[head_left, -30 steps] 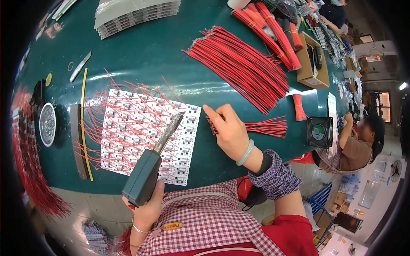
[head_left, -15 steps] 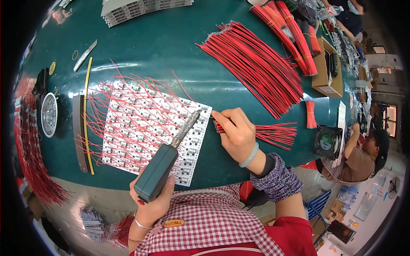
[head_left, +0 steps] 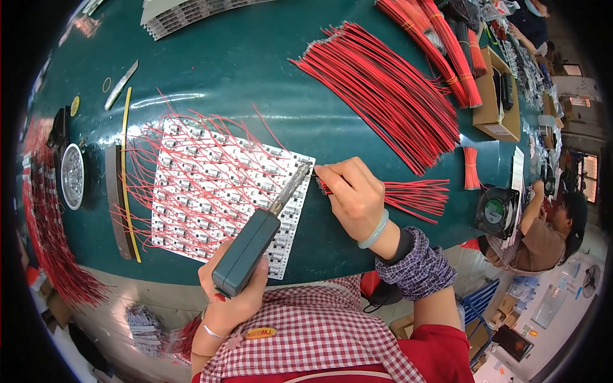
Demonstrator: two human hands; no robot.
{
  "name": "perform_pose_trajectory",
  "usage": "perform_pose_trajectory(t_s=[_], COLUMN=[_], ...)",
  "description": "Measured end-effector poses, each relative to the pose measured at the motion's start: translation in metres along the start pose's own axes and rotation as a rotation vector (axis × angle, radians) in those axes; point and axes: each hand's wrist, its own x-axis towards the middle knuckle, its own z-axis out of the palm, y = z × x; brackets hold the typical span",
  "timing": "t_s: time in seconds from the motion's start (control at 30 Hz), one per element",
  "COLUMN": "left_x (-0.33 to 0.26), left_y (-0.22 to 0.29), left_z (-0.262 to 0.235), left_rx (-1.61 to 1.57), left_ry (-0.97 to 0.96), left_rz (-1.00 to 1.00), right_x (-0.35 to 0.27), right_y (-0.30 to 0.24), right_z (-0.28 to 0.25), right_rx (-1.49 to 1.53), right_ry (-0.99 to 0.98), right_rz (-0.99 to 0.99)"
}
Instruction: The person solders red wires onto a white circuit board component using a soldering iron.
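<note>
Both hands meet at the right edge of the white circuit panel on the green table. Her left hand is wrapped around the grey-green handle of a soldering iron, its tip resting at the panel's far right corner. Her right hand pinches a thin red wire between thumb and forefinger, the wire's end just at the iron's tip.

Compared with half a second ago, the right hand has slid left from the small wire bundle up to the panel's edge, and the iron's tip has come to meet it.

Far right, an open cardboard box holds a dark object I cannot make out. A round metal dish sits at the left edge, its contents unclear.

Red wires already fixed fan out over the panel. A large spread of loose red wires lies beyond the hands, tied bundles farther off. A yellow strip and a dark bar lie left of the panel. A small fan stands to the right, beside a seated co-worker.
</note>
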Motion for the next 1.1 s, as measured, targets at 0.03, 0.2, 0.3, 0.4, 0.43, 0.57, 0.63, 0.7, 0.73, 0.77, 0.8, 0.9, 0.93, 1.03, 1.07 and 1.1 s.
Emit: perform_pose_trajectory(t_s=[0.03,0.2,0.3,0.4,0.43,0.57,0.63,0.7,0.73,0.77,0.8,0.9,0.93,1.03,1.07,1.1], left_x=[0.0012,0.0020,0.0014,0.0024,0.0030,0.0038,0.0034,0.0024,0.0027,0.0031,0.0032,0.0051,0.0051,0.0100,0.0072,0.0053], left_y=[0.0003,-0.0017,-0.0022,-0.0017,-0.0011,0.0013,0.0008,-0.0020,-0.0019,-0.0015,-0.0006,0.0031,0.0021,-0.0013,0.0000,-0.0006], left_z=[0.0008,0.0019,0.0029,0.0025,0.0024,0.0027,0.0031,0.0030,0.0033,0.0034,0.0031,0.0041,0.0042,0.0074,0.0046,0.0051], left_rx=[0.001,0.032,-0.007,0.015,0.015,0.016,0.010,0.079,0.079,0.080,0.083,0.051,0.049,0.033,0.043,0.049], left_ry=[-0.001,0.002,0.028,0.019,0.019,0.015,0.016,0.004,0.003,0.000,-0.003,0.006,0.003,0.027,0.035,0.042], left_rz=[-0.001,0.030,0.024,0.039,0.038,0.036,0.021,0.047,0.047,0.034,0.022,-0.007,-0.004,0.111,0.058,0.010], right_x=[0.0001,-0.0016,-0.0015,-0.0007,-0.0007,-0.0007,-0.0008,-0.0009,-0.0005,-0.0002,0.0000,0.0009,0.0009,0.0000,-0.0005,-0.0011], right_y=[0.0000,0.0012,0.0005,-0.0024,-0.0026,-0.0034,-0.0003,0.0002,-0.0013,-0.0019,-0.0020,-0.0010,0.0003,0.0025,0.0008,0.0003], right_z=[0.0000,0.0014,0.0015,-0.0008,-0.0008,0.0004,0.0014,0.0013,0.0004,0.0001,0.0004,0.0003,0.0003,-0.0019,-0.0012,-0.0001], right_rx=[-0.004,-0.022,-0.029,0.000,0.001,0.002,-0.017,-0.035,-0.017,0.001,0.002,-0.005,-0.031,-0.067,-0.058,-0.058], right_ry=[-0.001,-0.002,0.012,-0.011,-0.010,-0.014,-0.006,0.002,-0.011,-0.023,-0.023,-0.022,-0.014,-0.008,-0.012,-0.009], right_rz=[0.000,-0.007,-0.020,0.027,0.028,0.031,0.005,-0.021,0.007,0.035,0.035,0.032,0.007,-0.016,-0.012,-0.010])
